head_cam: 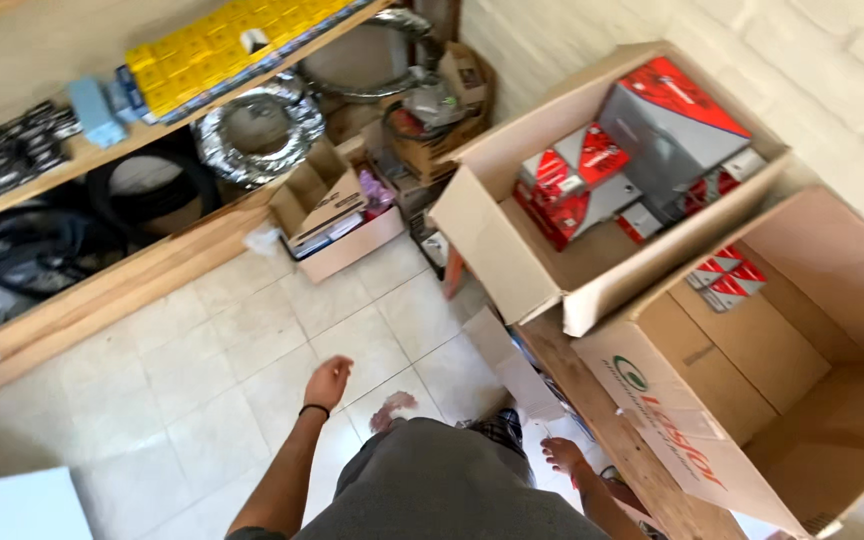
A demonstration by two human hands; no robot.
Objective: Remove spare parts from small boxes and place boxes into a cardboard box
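Below, the left hand [329, 382] hung loosely spread over the tiled floor [202, 380], holding nothing. The right hand [562, 455] was also empty, its fingers loosely spread, just beside the edge of the wooden desk [592, 400] and nearest the big cardboard box [752, 400] lying tilted on it. That box looked nearly empty, with only a few small red and grey cartons [727, 278] at the back, so it would probably be light but bulky and floppy at the flaps; its stiff folded corners seemed the best hold. A second open box [512, 250] beyond held larger red and grey cartons [642, 150]. Wooden shelves [102, 290] stood well apart.
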